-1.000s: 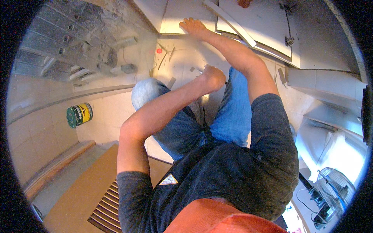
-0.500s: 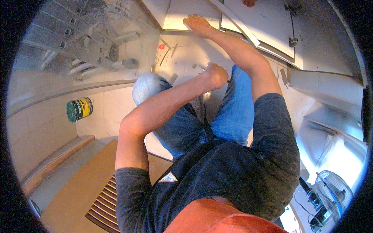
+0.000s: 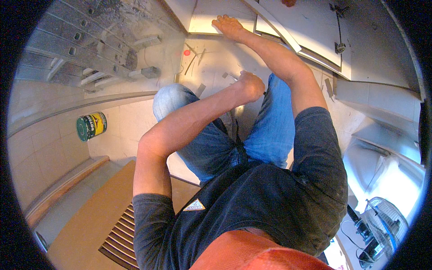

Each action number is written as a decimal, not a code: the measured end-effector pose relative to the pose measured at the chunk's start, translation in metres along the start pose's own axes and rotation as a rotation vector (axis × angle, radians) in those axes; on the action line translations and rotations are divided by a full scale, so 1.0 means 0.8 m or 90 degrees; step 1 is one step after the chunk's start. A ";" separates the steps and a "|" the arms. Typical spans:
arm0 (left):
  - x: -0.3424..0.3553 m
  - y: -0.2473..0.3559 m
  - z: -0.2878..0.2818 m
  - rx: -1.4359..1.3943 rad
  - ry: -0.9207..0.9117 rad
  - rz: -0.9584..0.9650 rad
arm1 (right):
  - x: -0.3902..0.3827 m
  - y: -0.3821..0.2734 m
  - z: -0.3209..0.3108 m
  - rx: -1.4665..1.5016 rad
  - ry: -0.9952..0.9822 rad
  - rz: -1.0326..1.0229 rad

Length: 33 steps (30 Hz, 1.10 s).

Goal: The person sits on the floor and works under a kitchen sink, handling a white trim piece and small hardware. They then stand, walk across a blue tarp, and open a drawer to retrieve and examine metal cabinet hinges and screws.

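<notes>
Here we have pale tiles (image 3: 130, 128) out at nine o'clock, a brown board (image 3: 85, 220) spread at eight, warm light (image 3: 213, 51) glowing near twelve, and white glare (image 3: 400, 180) blazing past three, beside a fan (image 3: 387, 220)!

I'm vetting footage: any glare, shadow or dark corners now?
Head view: glare washes out the white patch by the fan; head view: bright light and shadow split the pale panel around the right hand; head view: all four corners are black.
</notes>
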State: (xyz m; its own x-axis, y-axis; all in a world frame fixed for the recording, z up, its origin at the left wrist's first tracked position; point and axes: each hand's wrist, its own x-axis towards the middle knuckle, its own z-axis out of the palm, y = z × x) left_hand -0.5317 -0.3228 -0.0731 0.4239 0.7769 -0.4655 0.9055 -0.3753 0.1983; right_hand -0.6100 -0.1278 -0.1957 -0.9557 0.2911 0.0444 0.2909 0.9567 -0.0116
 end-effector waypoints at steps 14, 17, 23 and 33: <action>0.000 -0.002 -0.003 -0.004 -0.020 0.015 | 0.003 0.001 0.001 -0.012 -0.008 -0.002; -0.001 -0.004 0.000 0.003 0.000 0.028 | 0.002 0.003 0.004 0.008 0.007 -0.006; 0.001 -0.002 -0.002 0.001 -0.019 0.012 | 0.010 0.008 0.021 0.006 0.041 -0.017; 0.008 -0.008 0.012 0.020 0.001 0.017 | 0.010 0.011 0.042 0.015 0.110 -0.027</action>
State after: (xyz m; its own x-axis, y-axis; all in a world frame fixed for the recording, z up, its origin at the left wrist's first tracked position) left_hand -0.5349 -0.3201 -0.0856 0.4484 0.7670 -0.4590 0.8925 -0.4122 0.1832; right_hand -0.6169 -0.1168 -0.2289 -0.9444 0.2480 0.2159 0.2475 0.9684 -0.0298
